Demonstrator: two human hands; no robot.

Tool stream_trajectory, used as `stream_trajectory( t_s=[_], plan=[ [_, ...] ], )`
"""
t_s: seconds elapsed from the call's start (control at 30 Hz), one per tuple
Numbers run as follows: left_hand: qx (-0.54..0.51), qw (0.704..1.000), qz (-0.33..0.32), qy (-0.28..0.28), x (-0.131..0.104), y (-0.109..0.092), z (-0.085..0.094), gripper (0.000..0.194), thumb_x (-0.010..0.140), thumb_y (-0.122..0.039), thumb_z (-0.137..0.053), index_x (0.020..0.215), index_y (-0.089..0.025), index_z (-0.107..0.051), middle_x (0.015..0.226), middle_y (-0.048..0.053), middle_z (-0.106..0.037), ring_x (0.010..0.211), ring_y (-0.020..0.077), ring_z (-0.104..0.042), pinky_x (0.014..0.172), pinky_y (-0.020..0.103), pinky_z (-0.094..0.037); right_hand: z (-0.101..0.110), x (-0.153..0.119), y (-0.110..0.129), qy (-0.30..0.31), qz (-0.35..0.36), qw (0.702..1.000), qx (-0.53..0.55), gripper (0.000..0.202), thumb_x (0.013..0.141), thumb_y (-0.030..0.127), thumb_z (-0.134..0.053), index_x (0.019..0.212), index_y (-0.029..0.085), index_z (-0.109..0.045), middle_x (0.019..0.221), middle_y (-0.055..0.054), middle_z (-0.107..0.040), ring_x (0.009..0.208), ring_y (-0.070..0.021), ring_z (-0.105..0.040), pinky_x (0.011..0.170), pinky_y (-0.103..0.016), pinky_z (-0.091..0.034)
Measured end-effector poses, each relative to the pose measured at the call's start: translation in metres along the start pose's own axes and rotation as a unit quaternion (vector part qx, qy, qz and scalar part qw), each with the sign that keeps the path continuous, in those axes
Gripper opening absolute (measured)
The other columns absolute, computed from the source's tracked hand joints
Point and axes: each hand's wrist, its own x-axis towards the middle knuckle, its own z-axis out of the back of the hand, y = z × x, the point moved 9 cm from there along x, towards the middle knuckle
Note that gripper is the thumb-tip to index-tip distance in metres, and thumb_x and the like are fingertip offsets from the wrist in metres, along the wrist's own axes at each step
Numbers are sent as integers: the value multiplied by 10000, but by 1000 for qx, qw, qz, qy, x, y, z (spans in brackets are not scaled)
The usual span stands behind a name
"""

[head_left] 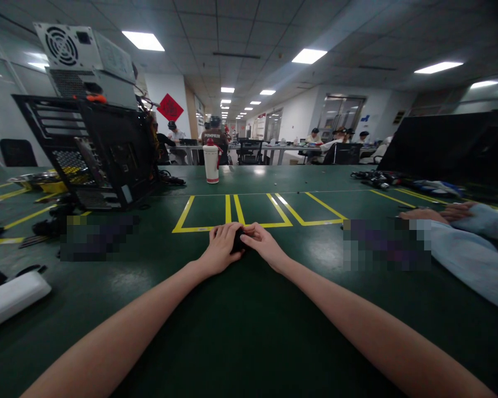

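A small black object (238,240) is held between my two hands above the green table (232,320), just in front of the yellow tape outlines (257,225). My left hand (222,247) is wrapped over its left side. On its right side, my right hand (264,243) grips it with the thumb and fingers. What the object is cannot be made out, as the fingers cover much of it.
An open black computer case (103,155) with power supplies (87,55) on top stands at left. A white bottle (211,163) is behind the outlines. Another person's sleeves (468,254) and hands rest at right, near a black monitor (448,149) and cables (375,179).
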Motion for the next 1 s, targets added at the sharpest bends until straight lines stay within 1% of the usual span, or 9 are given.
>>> stream_trajectory(
  t_s=[0.13, 0.23, 0.37, 0.43, 0.57, 0.63, 0.7, 0.8, 1.0],
  plan=[
    [5, 1000, 1, -2, 0, 1, -1, 544, 720, -204, -538, 1193, -219, -270, 1204, 83, -403, 1125, 248, -370, 928, 430, -240, 4, 3, -11, -22, -33, 999, -11, 319, 703, 306, -599, 991, 197, -519, 995, -49, -561, 965, -166, -514, 887, -365, -386],
    [9, 1000, 0, 3, 0, 2, -3, 548, 725, -215, -536, 1199, -213, -260, 1206, 87, -403, 1129, 250, -365, 928, 431, -241, 3, 5, -14, -8, -38, 999, -1, 304, 698, 286, -602, 974, 179, -534, 990, -57, -560, 944, -167, -525, 893, -372, -381],
    [13, 1000, 0, 2, 0, 1, -4, 532, 724, -213, -534, 1187, -206, -272, 1193, 86, -409, 1116, 247, -372, 921, 428, -249, -2, 3, -9, 19, -19, 999, 39, 343, 643, 221, -656, 949, 201, -501, 984, -31, -547, 933, -161, -537, 863, -357, -410],
    [14, 1000, -1, 0, 0, 1, -3, 524, 727, -210, -527, 1186, -207, -273, 1188, 86, -409, 1116, 248, -370, 920, 429, -253, -4, 1, -4, 25, -8, 999, 44, 349, 634, 215, -665, 937, 208, -493, 989, -23, -547, 945, -155, -535, 869, -345, -408],
    [8, 1000, -4, 4, -1, 0, -3, 530, 735, -218, -525, 1197, -215, -265, 1200, 86, -396, 1127, 248, -360, 930, 434, -248, 0, 1, -2, -9, 0, 1000, 14, 246, 691, 283, -613, 900, 199, -514, 921, -14, -570, 916, -145, -537, 855, -329, -414],
    [6, 1000, -3, 7, -1, 1, -3, 541, 734, -218, -531, 1202, -215, -261, 1207, 87, -391, 1129, 251, -359, 935, 438, -244, 4, 3, -7, -31, -15, 999, 6, 245, 695, 305, -606, 895, 189, -521, 916, -23, -576, 906, -150, -540, 847, -335, -418],
    [6, 1000, 0, 6, -1, 1, -3, 544, 733, -217, -532, 1204, -217, -259, 1206, 87, -392, 1126, 256, -362, 935, 446, -243, 6, 6, -14, -38, -41, 998, 15, 282, 684, 306, -619, 917, 178, -525, 938, -42, -578, 917, -161, -539, 846, -346, -419],
    [6, 1000, 0, 4, -1, 1, -2, 550, 730, -213, -531, 1206, -223, -255, 1201, 84, -393, 1119, 262, -366, 929, 453, -247, 4, 7, -17, -20, -56, 998, 25, 301, 676, 296, -627, 934, 168, -538, 949, -53, -579, 931, -167, -535, 864, -356, -408],
    [7, 1000, 4, 5, 0, 0, -1, 530, 725, -208, -527, 1190, -223, -271, 1189, 81, -398, 1110, 260, -374, 922, 450, -254, -2, 2, -6, 40, -30, 998, 37, 377, 615, 236, -685, 945, 223, -503, 967, -13, -569, 955, -163, -529, 859, -353, -412]
  ],
)
